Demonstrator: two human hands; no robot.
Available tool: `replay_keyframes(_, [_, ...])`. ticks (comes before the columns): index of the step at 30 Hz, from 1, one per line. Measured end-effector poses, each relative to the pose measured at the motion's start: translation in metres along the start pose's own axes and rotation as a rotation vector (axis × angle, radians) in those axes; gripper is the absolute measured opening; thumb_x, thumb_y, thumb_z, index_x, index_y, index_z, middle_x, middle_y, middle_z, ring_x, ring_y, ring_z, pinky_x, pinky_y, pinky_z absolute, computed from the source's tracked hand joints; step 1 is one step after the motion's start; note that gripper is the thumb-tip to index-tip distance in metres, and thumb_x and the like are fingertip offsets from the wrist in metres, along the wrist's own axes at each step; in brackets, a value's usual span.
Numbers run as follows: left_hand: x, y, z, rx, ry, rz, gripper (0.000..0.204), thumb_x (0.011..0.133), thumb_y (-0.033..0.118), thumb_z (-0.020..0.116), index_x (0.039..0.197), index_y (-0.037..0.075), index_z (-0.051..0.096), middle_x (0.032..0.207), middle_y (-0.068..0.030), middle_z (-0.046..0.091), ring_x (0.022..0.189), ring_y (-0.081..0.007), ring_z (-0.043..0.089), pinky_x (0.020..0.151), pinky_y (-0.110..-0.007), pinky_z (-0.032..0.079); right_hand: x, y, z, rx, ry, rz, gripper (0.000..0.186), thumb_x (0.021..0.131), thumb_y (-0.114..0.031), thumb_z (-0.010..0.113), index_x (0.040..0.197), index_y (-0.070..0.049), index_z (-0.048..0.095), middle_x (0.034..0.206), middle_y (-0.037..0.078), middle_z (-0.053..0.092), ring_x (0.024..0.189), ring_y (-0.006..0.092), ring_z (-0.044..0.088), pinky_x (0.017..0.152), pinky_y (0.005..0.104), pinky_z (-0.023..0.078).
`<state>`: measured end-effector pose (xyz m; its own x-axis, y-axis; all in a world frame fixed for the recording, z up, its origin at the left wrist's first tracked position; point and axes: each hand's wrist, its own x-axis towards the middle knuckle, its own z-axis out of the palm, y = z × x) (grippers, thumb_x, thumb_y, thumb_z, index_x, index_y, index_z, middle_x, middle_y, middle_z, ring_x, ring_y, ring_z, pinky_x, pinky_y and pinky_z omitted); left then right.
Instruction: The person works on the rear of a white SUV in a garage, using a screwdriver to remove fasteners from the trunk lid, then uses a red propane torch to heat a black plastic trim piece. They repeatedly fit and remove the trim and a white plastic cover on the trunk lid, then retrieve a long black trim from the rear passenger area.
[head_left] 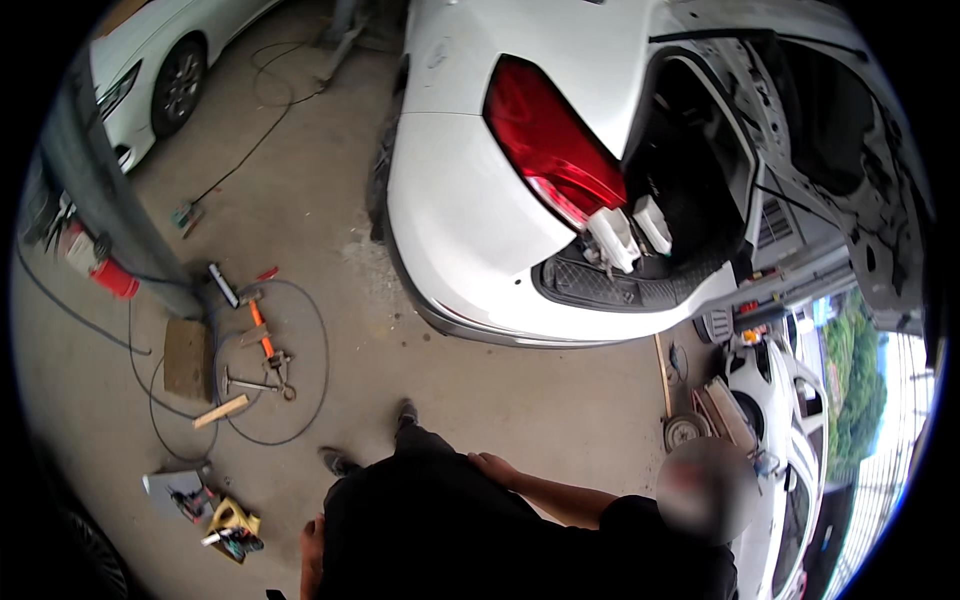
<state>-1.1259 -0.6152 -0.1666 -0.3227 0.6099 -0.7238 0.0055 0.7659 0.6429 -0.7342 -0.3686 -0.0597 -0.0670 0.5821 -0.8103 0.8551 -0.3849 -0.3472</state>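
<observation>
Garage floor, concrete, seen from above. Neither own hand comes into view, so the grip of each cannot be told. 1 person in black bends forward at the lower edge. That person's hand rests open on their own hip, holding nothing; the second hand hangs low at their other side, its fingers hidden. White car stands just ahead of them, rear end toward the camera, boot lid raised. Its red tail lamp sits at the corner beside the open boot, with its white back housing exposed over the black boot mat. Well apart to the left, on the floor: orange-handled tool, looped black cable, wood strip, red canister.
</observation>
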Motion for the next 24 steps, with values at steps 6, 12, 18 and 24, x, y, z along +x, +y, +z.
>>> replay_keyframes(6, [0.019, 0.036, 0.004, 0.209, -0.240, -0.066, 0.061, 0.092, 0.052, 0.052, 0.095, -0.008, 0.065, 0.080, -0.0146, 0.067, 0.077, -0.0222, 0.061, 0.071, -0.038, 0.046, -0.084, 0.047, 0.015, 0.647, 0.057, 0.496, 0.071, 0.093, -0.060, 0.039, 0.121, 0.001, 0.061, 0.120, 0.017, 0.063, 0.114, 0.0269, 0.057, 0.100, 0.0380, 0.040])
replay_keyframes(12, [0.073, 0.024, 0.044, 0.451, 0.065, 0.144, 0.053, 0.083, 0.042, 0.060, 0.066, -0.008, 0.061, 0.061, -0.0264, 0.058, 0.060, -0.0372, 0.058, 0.060, -0.051, 0.042, -0.123, 0.112, 0.002, 0.879, 0.094, 0.457, 0.064, 0.092, -0.057, 0.047, 0.114, 0.000, 0.065, 0.109, 0.014, 0.067, 0.104, 0.0254, 0.062, 0.091, 0.0355, 0.047])
replay_keyframes(18, [0.089, -0.017, 0.110, 0.726, -0.012, 0.768, 0.041, 0.082, 0.020, 0.073, 0.113, -0.004, 0.063, 0.099, -0.0193, 0.066, 0.086, -0.0303, 0.063, 0.076, -0.036, 0.051, -0.048, 0.247, -0.038, 0.411, 0.355, 0.401, 0.065, 0.089, -0.063, 0.044, 0.105, -0.005, 0.070, 0.103, 0.018, 0.068, 0.099, 0.0318, 0.065, 0.087, 0.0399, 0.049])
replay_keyframes(24, [0.141, 0.137, 0.245, 0.474, 0.015, 0.187, 0.037, 0.077, 0.030, 0.064, 0.091, -0.005, 0.066, 0.086, -0.0203, 0.068, 0.083, -0.0325, 0.066, 0.074, -0.041, 0.051, 0.056, 0.279, -0.128, 0.324, 0.367, 0.134, 0.058, 0.093, -0.054, 0.042, 0.098, -0.002, 0.068, 0.103, 0.023, 0.065, 0.101, 0.0407, 0.060, 0.090, 0.0462, 0.046])
